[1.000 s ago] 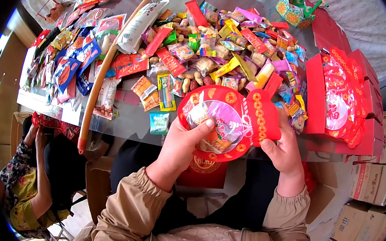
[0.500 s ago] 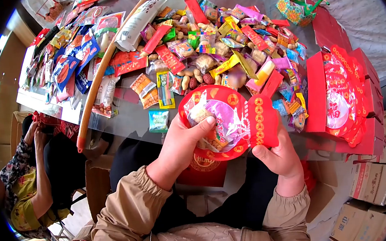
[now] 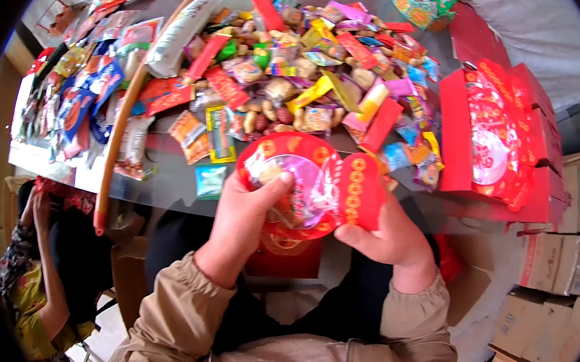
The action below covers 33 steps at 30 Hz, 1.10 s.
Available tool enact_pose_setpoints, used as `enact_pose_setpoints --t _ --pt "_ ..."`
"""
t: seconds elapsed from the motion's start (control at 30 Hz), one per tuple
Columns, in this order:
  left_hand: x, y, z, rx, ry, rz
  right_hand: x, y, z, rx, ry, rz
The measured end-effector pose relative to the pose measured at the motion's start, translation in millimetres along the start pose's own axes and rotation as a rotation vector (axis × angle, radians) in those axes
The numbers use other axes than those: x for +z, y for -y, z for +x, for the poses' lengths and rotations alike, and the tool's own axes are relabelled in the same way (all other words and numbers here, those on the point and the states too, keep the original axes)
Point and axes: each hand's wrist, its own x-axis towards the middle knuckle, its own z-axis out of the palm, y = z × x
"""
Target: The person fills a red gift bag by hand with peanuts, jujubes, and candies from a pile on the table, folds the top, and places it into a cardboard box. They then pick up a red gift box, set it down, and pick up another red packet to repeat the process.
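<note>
Between my two hands is a round red candy bag (image 3: 304, 148) with a clear window, through which wrapped snacks and a pink print show. My left hand (image 3: 237, 207) grips its left side, thumb lying over the window. At the gathered neck and flared red top, my right hand (image 3: 382, 235) pinches with the thumb in front; its other fingers are hidden behind. Just beyond the bag, a pile of wrapped candies, peanuts and red packets (image 3: 294, 76) covers the table. A small teal packet (image 3: 211, 181) lies near my left hand.
A long wooden stick (image 3: 123, 120) separates the candy from a heap of snack packets (image 3: 79, 96) at left. At right stands a red box (image 3: 454, 134) of filled red bags (image 3: 499, 140). Cardboard boxes (image 3: 556, 260) are stacked below right. Another person (image 3: 44, 274) sits at left.
The view has shifted, so the table's things sit further left. Both hands keep hold of the candy bag, with little change in grip.
</note>
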Motion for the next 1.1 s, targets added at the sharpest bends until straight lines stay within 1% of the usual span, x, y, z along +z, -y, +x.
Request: enact_pose_setpoints --t 0.03,0.1,0.2,0.3,0.33,0.43,0.47,0.57,0.7,0.83,0.87,0.9,0.97,1.03,1.1 --pt "1 0 0 0.015 -0.006 0.039 7 -6 -3 0.054 -0.076 0.031" --pt "-4 -1 -1 -0.045 0.033 0.076 6 -9 -3 -0.013 -0.085 -0.132" --pt "-4 4 -1 -0.04 0.078 0.027 2 -1 3 -0.091 -0.101 -0.309" --pt "-9 6 0 -0.092 0.079 -0.024 4 -1 2 -0.066 -0.163 -0.286" --pt "-9 6 0 -0.096 0.079 -0.017 2 0 4 -0.06 -0.119 -0.282" --pt "-10 5 0 -0.101 0.07 0.006 8 -12 -3 0.04 -0.185 -0.218" --pt "-10 4 0 -0.1 0.064 0.012 4 -11 -3 0.022 -0.118 -0.279" --pt "-7 2 3 -0.076 0.057 0.013 7 -13 -4 0.019 -0.159 -0.129" --pt "-9 0 4 -0.052 0.052 0.011 8 -5 -2 0.1 -0.098 0.133" --pt "-6 -2 3 -0.046 0.039 -0.003 10 -1 -5 0.169 -0.09 0.36" --pt "-13 1 5 -0.058 0.082 0.012 10 -1 -5 0.169 -0.083 0.379" --pt "-14 1 5 -0.061 0.08 -0.005 10 -1 -6 0.169 -0.077 0.398" --pt "-13 0 4 -0.067 0.077 -0.04 9 -5 -5 0.119 -0.052 0.323" --pt "-17 -6 2 -0.111 0.085 -0.034 11 -9 -5 0.13 -0.048 0.221" --pt "-21 -10 0 -0.141 0.094 -0.036 11 -8 -2 0.084 -0.044 0.086"
